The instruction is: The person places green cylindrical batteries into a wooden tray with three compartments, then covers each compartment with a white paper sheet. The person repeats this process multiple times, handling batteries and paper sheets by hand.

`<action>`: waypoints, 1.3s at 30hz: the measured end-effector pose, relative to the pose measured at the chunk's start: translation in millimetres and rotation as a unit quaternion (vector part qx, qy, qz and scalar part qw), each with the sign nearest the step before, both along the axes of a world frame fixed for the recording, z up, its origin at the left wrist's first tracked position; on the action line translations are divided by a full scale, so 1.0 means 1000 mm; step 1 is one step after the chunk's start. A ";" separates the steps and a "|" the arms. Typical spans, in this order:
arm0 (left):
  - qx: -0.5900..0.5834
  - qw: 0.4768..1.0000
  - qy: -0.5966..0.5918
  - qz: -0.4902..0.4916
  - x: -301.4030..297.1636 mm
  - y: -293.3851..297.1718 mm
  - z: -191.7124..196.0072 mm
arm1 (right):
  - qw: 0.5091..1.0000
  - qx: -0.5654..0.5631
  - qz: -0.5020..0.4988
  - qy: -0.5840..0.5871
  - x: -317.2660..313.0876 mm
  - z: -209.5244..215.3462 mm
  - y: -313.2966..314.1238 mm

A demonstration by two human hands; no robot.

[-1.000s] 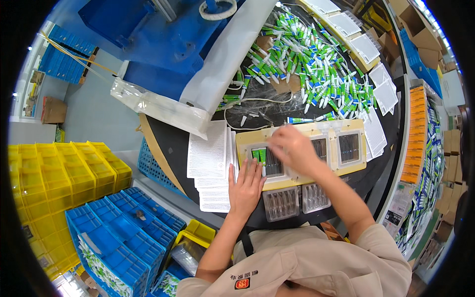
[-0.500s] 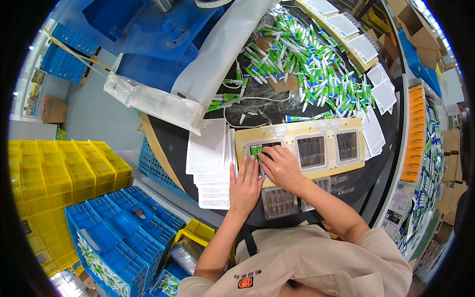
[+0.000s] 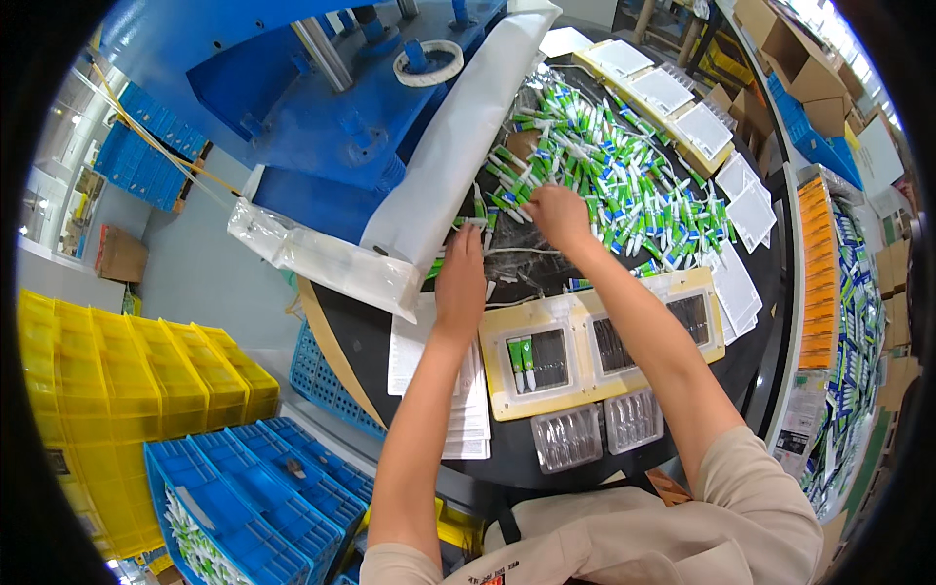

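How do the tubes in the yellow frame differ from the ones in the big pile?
Count: the yellow frame shows two tubes; the pile holds a great many.
Pose: the framed tubes lie side by side, white tips toward the person; the piled tubes are jumbled, pointing many ways.
Hands: neither hand is at the framed tubes; the right hand is at the pile's edge.
Shared: green bodies, white tips.

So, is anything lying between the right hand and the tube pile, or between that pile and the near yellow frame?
Nothing visible stands between the right hand and the tube pile. Between the pile and the near yellow frame, a white cord and clear film lie on the black table.
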State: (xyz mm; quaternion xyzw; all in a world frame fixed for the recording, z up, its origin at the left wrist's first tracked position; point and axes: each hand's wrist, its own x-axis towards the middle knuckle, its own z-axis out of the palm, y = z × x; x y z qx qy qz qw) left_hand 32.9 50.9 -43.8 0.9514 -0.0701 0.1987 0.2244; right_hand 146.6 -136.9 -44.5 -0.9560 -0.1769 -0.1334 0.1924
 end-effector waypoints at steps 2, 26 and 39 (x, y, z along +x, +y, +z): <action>0.099 0.993 0.011 0.058 0.056 0.009 -0.014 | 0.999 -0.049 -0.007 -0.003 0.006 -0.012 0.017; -0.093 0.991 -0.097 -0.003 -0.181 -0.095 0.020 | 0.965 0.122 0.209 -0.096 -0.245 0.031 -0.090; -0.009 0.999 -0.024 -0.033 -0.176 -0.085 0.003 | 0.975 0.106 0.189 -0.041 -0.252 0.017 -0.067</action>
